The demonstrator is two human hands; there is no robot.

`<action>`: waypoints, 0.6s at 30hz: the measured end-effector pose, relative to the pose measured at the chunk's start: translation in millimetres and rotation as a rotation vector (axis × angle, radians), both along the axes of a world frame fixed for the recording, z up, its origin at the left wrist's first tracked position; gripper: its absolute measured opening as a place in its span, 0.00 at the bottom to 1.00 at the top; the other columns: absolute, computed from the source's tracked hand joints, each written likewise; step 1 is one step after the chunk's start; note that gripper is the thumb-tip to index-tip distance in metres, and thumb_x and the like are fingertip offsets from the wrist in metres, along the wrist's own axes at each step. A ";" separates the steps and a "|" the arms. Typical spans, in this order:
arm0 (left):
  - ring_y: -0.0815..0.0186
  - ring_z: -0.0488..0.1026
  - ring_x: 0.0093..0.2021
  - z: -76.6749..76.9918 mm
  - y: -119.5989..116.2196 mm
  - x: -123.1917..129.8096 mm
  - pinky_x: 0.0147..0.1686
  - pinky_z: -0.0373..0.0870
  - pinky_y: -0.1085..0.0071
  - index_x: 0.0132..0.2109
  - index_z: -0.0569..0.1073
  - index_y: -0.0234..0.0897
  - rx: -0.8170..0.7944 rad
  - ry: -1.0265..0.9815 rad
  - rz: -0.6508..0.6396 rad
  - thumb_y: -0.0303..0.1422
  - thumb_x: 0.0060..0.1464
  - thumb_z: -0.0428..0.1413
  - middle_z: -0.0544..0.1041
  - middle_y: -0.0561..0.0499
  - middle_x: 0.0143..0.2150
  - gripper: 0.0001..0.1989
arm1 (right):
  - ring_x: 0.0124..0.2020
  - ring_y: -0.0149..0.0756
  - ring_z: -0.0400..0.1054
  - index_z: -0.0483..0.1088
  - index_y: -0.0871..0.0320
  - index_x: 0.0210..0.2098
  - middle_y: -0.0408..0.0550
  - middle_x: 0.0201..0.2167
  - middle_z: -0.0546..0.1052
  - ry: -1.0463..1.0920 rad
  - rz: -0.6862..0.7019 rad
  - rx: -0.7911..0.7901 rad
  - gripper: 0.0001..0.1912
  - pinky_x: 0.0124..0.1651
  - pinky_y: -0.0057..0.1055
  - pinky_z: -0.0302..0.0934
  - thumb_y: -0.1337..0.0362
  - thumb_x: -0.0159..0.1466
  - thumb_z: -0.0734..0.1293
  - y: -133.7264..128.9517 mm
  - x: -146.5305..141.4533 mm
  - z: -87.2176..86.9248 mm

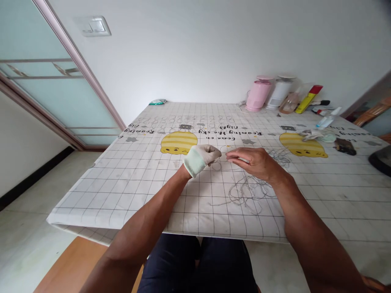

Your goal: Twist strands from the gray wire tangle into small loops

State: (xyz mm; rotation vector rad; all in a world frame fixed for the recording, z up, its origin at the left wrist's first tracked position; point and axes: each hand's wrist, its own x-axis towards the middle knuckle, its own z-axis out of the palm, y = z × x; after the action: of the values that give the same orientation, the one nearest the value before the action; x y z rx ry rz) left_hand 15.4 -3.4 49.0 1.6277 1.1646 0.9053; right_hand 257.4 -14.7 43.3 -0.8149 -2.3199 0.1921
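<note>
My left hand (203, 156), in a white glove with a pale green cuff, is closed in a pinch on a thin grey wire. A small loop of this wire (216, 165) shows just under the gloved fingertips. Facing it, my bare right hand (252, 160) has its fingers pressed together at the wire's other side, a short gap from the glove. Below and beside the right hand lies a loose tangle of thin grey wire (249, 193). More tangled wire (279, 156) is partly hidden behind that hand. Rows of bent wire shapes (183, 119) lie farther back.
A white checked cloth (122, 183) covers the table. At the back right stand a pink device (259, 95), a white device (279, 94), a yellow-red box (308, 99) and a clear bottle (326, 119). A glove (324, 135) and a dark object (345, 146) lie at the right.
</note>
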 end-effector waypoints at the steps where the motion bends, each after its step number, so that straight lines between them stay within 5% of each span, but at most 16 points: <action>1: 0.70 0.66 0.27 -0.1 -0.3 0.5 0.30 0.63 0.72 0.25 0.73 0.38 0.008 0.002 -0.002 0.39 0.54 0.59 0.70 0.55 0.22 0.13 | 0.44 0.40 0.82 0.80 0.51 0.49 0.45 0.45 0.86 0.001 0.009 0.012 0.08 0.49 0.39 0.76 0.62 0.75 0.69 -0.2 -1.1 -0.1; 9: 0.70 0.62 0.25 -4.2 -2.8 7.4 0.28 0.60 0.71 0.20 0.65 0.39 0.065 -0.020 0.077 0.37 0.54 0.57 0.67 0.55 0.20 0.17 | 0.34 0.38 0.75 0.74 0.53 0.34 0.45 0.34 0.81 0.092 -0.010 -0.032 0.09 0.39 0.37 0.69 0.65 0.72 0.70 -4.4 -13.5 -1.0; 18: 0.70 0.63 0.24 -8.6 -1.9 8.6 0.29 0.62 0.71 0.20 0.65 0.39 0.019 -0.125 0.045 0.37 0.55 0.57 0.67 0.55 0.19 0.18 | 0.29 0.34 0.69 0.71 0.54 0.31 0.43 0.30 0.78 0.140 -0.092 -0.031 0.10 0.34 0.34 0.62 0.67 0.71 0.70 -3.6 -22.8 -9.0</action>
State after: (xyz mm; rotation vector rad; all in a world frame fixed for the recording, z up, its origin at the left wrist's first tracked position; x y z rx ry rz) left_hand 24.1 -5.3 40.4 1.5417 1.1133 1.0350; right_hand 234.6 -18.4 34.2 -0.8929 -2.1488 0.2370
